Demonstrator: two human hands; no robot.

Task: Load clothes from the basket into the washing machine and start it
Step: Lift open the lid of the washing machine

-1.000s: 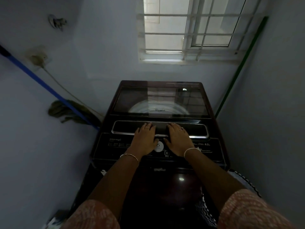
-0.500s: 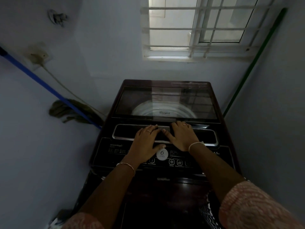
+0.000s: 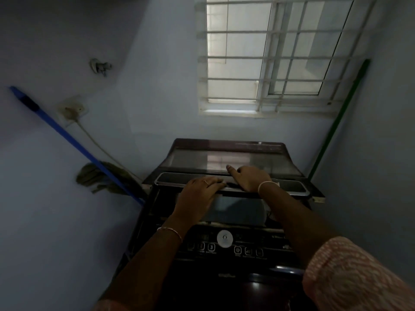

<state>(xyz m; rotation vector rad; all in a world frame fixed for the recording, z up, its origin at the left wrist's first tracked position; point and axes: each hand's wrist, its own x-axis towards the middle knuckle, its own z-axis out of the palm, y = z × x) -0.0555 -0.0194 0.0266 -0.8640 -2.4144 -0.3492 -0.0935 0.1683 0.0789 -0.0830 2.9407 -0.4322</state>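
Washing machine (image 3: pixel 226 261) wedged in narrow corner, walls close on both sides, lid (image 3: pixel 231 160) raised partway with gap beneath open to the drum, blue mop handle (image 3: pixel 74 142) slanting across left side, green pole (image 3: pixel 336 122) leaning at right rear, barred window (image 3: pixel 269 55) behind

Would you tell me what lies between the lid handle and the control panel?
In the head view, the open gap under the raised lid lies between the handle and the control panel.

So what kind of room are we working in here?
Likely a small home laundry or utility nook: a top-load washer fills the narrow gap between walls, a mop leans in the left corner, and a barred window sits above.
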